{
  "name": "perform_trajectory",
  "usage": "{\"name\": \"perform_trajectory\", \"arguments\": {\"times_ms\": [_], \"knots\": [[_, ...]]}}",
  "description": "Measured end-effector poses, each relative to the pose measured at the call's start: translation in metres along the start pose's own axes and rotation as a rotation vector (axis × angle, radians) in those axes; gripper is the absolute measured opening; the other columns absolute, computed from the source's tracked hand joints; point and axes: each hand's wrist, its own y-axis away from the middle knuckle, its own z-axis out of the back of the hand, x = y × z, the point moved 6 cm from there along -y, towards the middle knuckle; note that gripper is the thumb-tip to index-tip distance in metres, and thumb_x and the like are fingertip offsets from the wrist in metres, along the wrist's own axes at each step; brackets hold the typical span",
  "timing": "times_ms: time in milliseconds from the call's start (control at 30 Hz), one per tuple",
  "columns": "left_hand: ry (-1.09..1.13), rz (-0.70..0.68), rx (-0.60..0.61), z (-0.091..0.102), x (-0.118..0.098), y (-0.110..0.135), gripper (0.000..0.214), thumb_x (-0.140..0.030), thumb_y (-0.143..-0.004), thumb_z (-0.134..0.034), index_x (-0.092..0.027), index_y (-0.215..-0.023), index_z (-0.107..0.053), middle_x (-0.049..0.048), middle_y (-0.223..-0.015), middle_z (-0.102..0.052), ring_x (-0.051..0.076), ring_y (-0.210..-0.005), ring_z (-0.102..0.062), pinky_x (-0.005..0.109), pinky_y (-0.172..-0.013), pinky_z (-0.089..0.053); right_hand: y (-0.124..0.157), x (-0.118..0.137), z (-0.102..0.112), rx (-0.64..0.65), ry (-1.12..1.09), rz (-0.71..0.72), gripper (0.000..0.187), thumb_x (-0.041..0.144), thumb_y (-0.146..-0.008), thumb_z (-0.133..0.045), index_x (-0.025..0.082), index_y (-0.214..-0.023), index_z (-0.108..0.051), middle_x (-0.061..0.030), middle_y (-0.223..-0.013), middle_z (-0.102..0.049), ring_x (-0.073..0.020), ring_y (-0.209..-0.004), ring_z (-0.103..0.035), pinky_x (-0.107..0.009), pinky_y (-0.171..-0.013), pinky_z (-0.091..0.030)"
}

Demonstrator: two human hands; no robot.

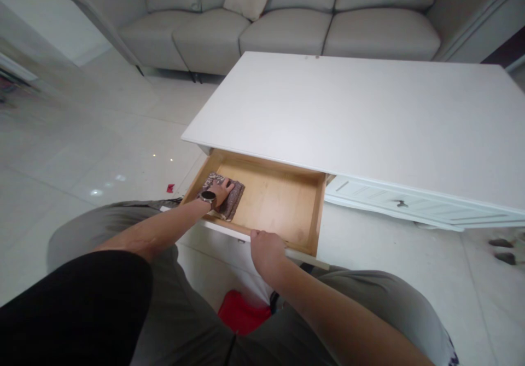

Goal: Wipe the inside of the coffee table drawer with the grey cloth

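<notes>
A wooden drawer (283, 202) is pulled out of the white coffee table (348, 109). In its left part lies a folded brown-and-white patterned cloth (234, 202). My left hand (222, 191), with a watch (208, 196) on the wrist, rests on top of the cloth, fingers spread over it. Closed over the top edge of the drawer's front panel is my right hand (267, 254); its thumb and knuckles show, while the fingertips are hidden.
A second, closed drawer with a small knob (401, 203) is to the right. Behind the table stands a long grey sofa (287, 32). A red object (244, 314) sits below between my legs, and a red scrap (170, 188) lies on the tiled floor.
</notes>
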Motion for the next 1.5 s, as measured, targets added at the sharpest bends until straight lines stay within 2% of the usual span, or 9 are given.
{"name": "perform_trajectory", "arguments": {"times_ms": [133, 300, 467, 600, 900, 1067, 1200, 1333, 1500], "knots": [[-0.038, -0.020, 0.016, -0.005, 0.020, 0.002, 0.046, -0.041, -0.097, -0.070, -0.019, -0.136, -0.061, 0.0117, -0.139, -0.062, 0.027, -0.118, -0.064, 0.052, -0.098, -0.058, 0.000, 0.000, -0.001, 0.032, 0.003, -0.033, 0.047, 0.002, -0.097, -0.039, 0.011, -0.138, -0.059, -0.0248, -0.121, -0.074, -0.0353, -0.107, -0.076, -0.057, -0.078, -0.066], [-0.094, -0.059, 0.050, -0.018, 0.040, 0.002, 0.112, -0.024, -0.056, -0.096, -0.022, -0.156, -0.045, 0.0221, -0.161, -0.036, 0.044, -0.148, -0.039, 0.053, -0.119, -0.039, -0.002, 0.001, -0.002, 0.025, -0.010, -0.030, 0.046, 0.002, -0.098, -0.037, 0.010, -0.137, -0.059, -0.0254, -0.120, -0.074, -0.0350, -0.107, -0.076, -0.057, -0.079, -0.066], [-0.097, 0.016, 0.187, -0.045, 0.046, -0.001, 0.129, -0.045, -0.057, -0.092, -0.029, -0.166, -0.026, 0.0296, -0.164, -0.025, 0.061, -0.151, -0.025, 0.065, -0.113, -0.036, -0.003, 0.001, -0.004, 0.036, -0.004, -0.047, 0.051, 0.001, -0.096, -0.037, 0.010, -0.142, -0.056, -0.0251, -0.122, -0.073, -0.0376, -0.107, -0.076, -0.063, -0.077, -0.065], [-0.085, -0.046, 0.142, -0.045, 0.038, -0.009, 0.140, -0.041, -0.050, -0.095, -0.028, -0.168, -0.021, 0.0286, -0.164, -0.029, 0.058, -0.150, -0.029, 0.060, -0.115, -0.038, -0.002, 0.002, -0.002, 0.049, -0.010, -0.050, 0.050, 0.002, -0.096, -0.039, 0.011, -0.141, -0.056, -0.0246, -0.124, -0.073, -0.0374, -0.109, -0.075, -0.062, -0.078, -0.065], [-0.105, -0.120, -0.056, -0.004, 0.029, -0.006, 0.074, -0.022, -0.083, -0.064, -0.029, -0.154, -0.048, 0.0160, -0.142, -0.062, 0.033, -0.120, -0.067, 0.042, -0.101, -0.051, 0.000, 0.002, 0.002, 0.039, 0.010, -0.034, 0.049, 0.002, -0.097, -0.038, 0.010, -0.140, -0.058, -0.0239, -0.124, -0.073, -0.0357, -0.110, -0.075, -0.059, -0.081, -0.066], [-0.180, -0.040, -0.203, 0.062, 0.040, 0.023, 0.065, -0.036, -0.087, -0.059, -0.034, -0.151, -0.050, 0.0092, -0.126, -0.070, 0.031, -0.113, -0.069, 0.038, -0.090, -0.052, -0.001, 0.002, 0.001, 0.026, 0.009, -0.033, 0.049, 0.002, -0.097, -0.038, 0.010, -0.141, -0.057, -0.0258, -0.123, -0.073, -0.0361, -0.110, -0.075, -0.058, -0.081, -0.066], [-0.269, -0.007, -0.270, 0.101, 0.066, 0.049, 0.065, -0.046, -0.090, -0.057, -0.038, -0.154, -0.047, 0.0113, -0.137, -0.063, 0.035, -0.121, -0.065, 0.042, -0.095, -0.051, -0.003, 0.002, 0.000, 0.058, -0.014, -0.043, 0.051, 0.002, -0.096, -0.038, 0.010, -0.143, -0.056, -0.0252, -0.125, -0.073, -0.0380, -0.110, -0.075, -0.063, -0.080, -0.065], [-0.232, 0.068, -0.075, 0.075, 0.090, 0.042, 0.100, -0.072, -0.077, -0.069, -0.032, -0.162, -0.037, 0.0201, -0.163, -0.038, 0.048, -0.141, -0.048, 0.051, -0.107, -0.046, -0.002, 0.003, 0.002, 0.063, -0.009, -0.044, 0.050, 0.001, -0.096, -0.038, 0.011, -0.141, -0.057, -0.0243, -0.126, -0.073, -0.0374, -0.111, -0.075, -0.062, -0.080, -0.065], [-0.198, 0.198, -0.090, 0.039, 0.091, 0.013, 0.098, -0.053, -0.082, -0.075, -0.031, -0.165, -0.029, 0.0254, -0.173, -0.014, 0.050, -0.146, -0.042, 0.053, -0.106, -0.047, 0.000, 0.001, 0.003, 0.050, 0.001, -0.042, 0.048, 0.001, -0.097, -0.038, 0.011, -0.140, -0.058, -0.0245, -0.125, -0.073, -0.0357, -0.110, -0.075, -0.057, -0.082, -0.066]]}}
